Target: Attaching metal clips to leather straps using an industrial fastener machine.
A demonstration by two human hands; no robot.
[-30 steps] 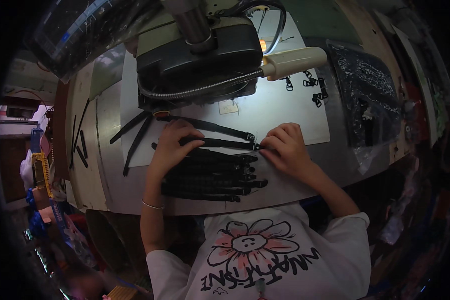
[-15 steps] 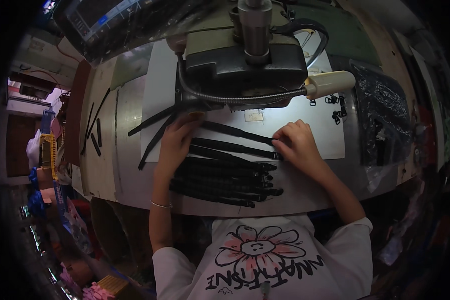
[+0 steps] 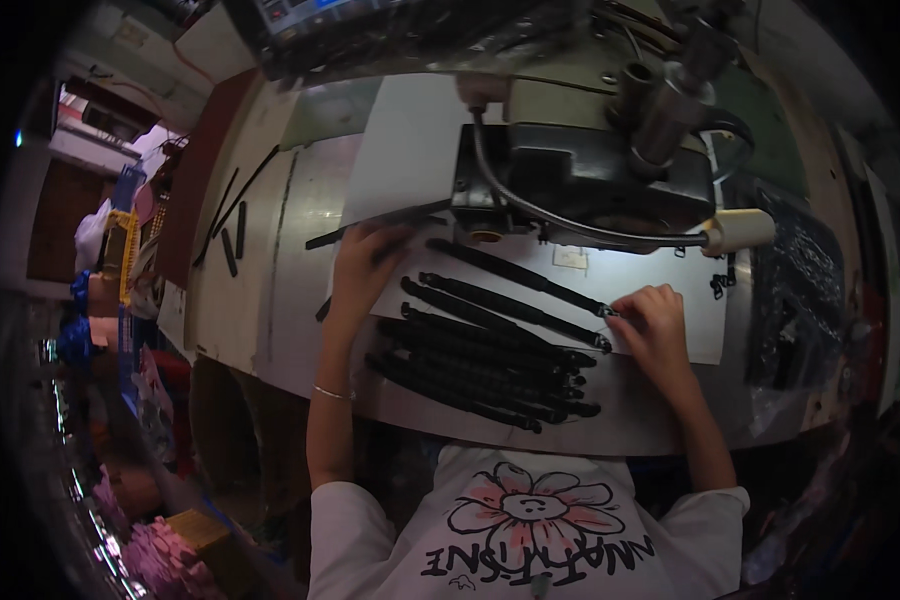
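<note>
Several slim black padded straps point(image 3: 490, 335) with small buckle-like ends lie side by side on the table in front of me. My right hand point(image 3: 655, 325) pinches the right end of the farthest strap point(image 3: 520, 273) in this row. Beyond the row's left ends, my left hand point(image 3: 365, 265) is over another black strap point(image 3: 332, 238) that slants toward the machine. Its thumb and fingers look apart, with slight blur, and I see nothing gripped between them. Part of one more strap shows below my left wrist.
A dark sewing-type machine head point(image 3: 590, 175) with a bendy metal lamp arm overhangs the work. White sheet material point(image 3: 405, 150) lies beneath it. Small black buckles point(image 3: 722, 285) and a clear plastic bag point(image 3: 795, 300) are at right, loose black strips point(image 3: 235, 230) at left.
The whole view has shifted, so the table appears farther right and lower. My left hand has come off the left end of the farthest strap; my right hand stays at its right end.
</note>
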